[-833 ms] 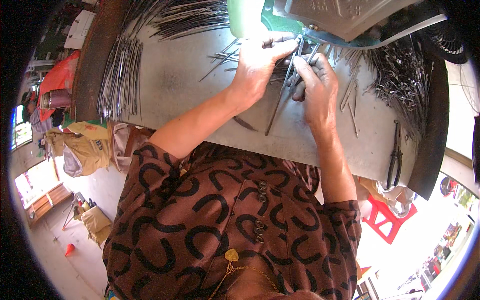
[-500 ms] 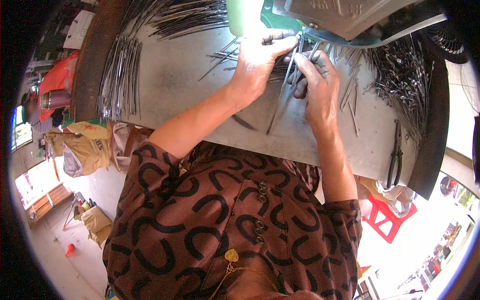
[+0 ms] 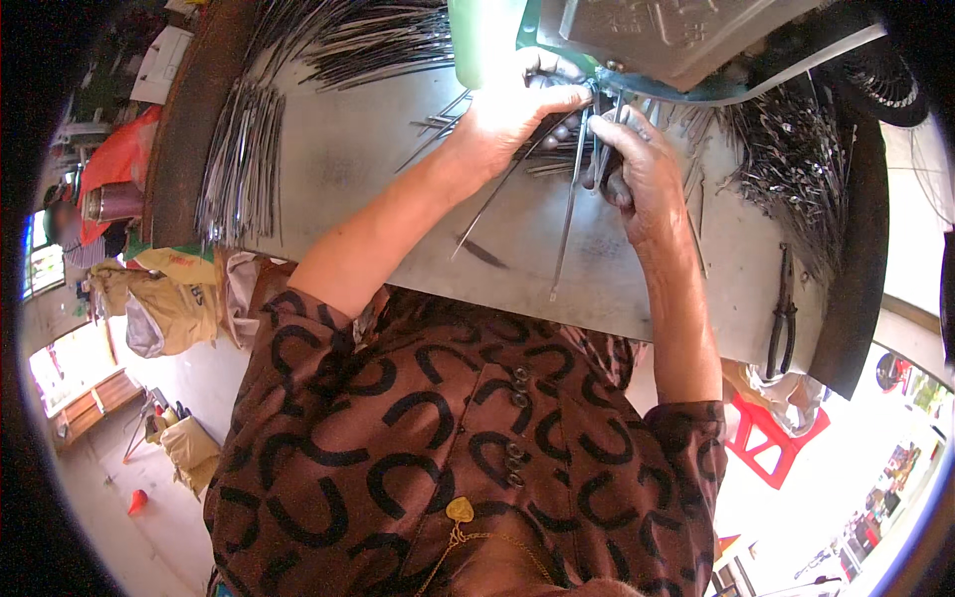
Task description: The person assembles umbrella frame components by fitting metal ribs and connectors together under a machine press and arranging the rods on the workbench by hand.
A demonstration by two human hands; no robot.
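Note:
Under a bright lamp, my left hand [image 3: 507, 114] is closed, thumb and fingers pinching at the upper end of a thin metal rod [image 3: 565, 234] that slants down toward me. A second, darker rod [image 3: 492, 207] runs from beneath the same hand down to the left. Close beside it, my right hand [image 3: 642, 169] is closed around a short length of metal rod [image 3: 619, 107], its thumb on top. Both hands are just below the edge of a green machine [image 3: 557, 42] with a grey metal cover [image 3: 676, 40]. Where the rod tips meet the machine is too bright and small to make out.
Bundles of straight rods lie at the left [image 3: 242, 164] and far left [image 3: 378, 45] of the metal table [image 3: 368, 129]. A heap of rods with shaped ends [image 3: 796, 149] lies at the right. Black-handled pliers [image 3: 784, 323] rest near the right front edge. A red stool [image 3: 776, 438] stands below.
The long rod has swung more upright, its lower end moving nearer me. A darker rod now shows slanting left below my left hand. My right hand has shifted slightly right and toward me.

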